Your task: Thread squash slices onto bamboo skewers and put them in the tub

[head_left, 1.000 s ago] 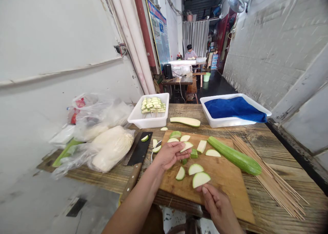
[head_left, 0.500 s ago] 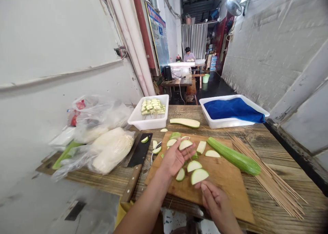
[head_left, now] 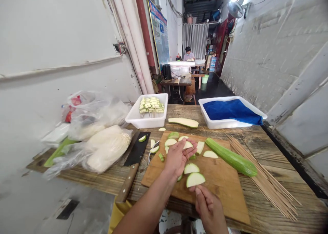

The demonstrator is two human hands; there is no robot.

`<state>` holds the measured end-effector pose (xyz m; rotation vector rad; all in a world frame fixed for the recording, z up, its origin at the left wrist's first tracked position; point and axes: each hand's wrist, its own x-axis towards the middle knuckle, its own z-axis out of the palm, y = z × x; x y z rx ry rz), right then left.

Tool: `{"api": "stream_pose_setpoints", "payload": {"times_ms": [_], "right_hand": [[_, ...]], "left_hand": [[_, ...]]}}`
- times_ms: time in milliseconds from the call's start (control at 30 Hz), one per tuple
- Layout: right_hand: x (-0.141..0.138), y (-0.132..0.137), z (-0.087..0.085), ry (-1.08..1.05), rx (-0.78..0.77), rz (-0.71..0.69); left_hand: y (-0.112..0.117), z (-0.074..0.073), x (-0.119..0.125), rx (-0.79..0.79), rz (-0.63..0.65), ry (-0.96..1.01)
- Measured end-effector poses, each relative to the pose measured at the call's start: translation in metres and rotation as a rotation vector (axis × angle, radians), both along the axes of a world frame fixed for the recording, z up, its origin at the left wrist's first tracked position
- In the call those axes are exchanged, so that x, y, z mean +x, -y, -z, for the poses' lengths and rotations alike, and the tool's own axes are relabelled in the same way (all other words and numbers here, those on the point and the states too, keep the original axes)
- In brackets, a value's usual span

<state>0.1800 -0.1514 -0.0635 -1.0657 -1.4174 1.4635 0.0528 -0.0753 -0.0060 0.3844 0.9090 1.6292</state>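
Observation:
My left hand [head_left: 179,155] is over the cutting board, palm up, with a half-round zucchini slice [head_left: 188,144] held between thumb and fingers. My right hand [head_left: 208,205], at the board's near edge, pinches the low end of a thin wooden skewer [head_left: 188,157]. Two pale half-round slices with green rims, a smaller one [head_left: 191,168] and a larger one [head_left: 195,180], are threaded on that skewer between my hands. More cut pieces lie around my left hand, among them a slice [head_left: 210,154] to its right. The skewer's tip is hidden by my left hand.
A whole zucchini [head_left: 230,157] rests across the cutting board [head_left: 220,193], beside loose skewers [head_left: 269,182]. Left lies a cleaver [head_left: 137,152], then bagged food [head_left: 107,148]. Behind stand a tray of skewered slices [head_left: 146,124] and a tray with blue cloth [head_left: 230,109]. A person sits far back.
Both hands keep their holds. The slice in my left hand and the skewered slices have shifted only slightly. The whole view has moved a little, so the table things appear further left.

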Motion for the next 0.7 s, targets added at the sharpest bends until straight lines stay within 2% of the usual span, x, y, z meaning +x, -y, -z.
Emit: {"api": "stream_pose_setpoints", "payload": {"times_ms": [133,433,700], "right_hand": [[-0.001,0.001,0.001,-0.007,0.012,0.019],[0.000,-0.002,0.004,-0.021,-0.012,-0.010],[0.004,-0.006,-0.002,0.044,0.004,-0.034]], "left_hand": [[0.004,0.000,0.002,0.002,-0.030,-0.019],[0.010,0.000,0.009,-0.028,-0.006,-0.037],[0.015,0.004,0.020,-0.082,0.032,-0.023]]}}
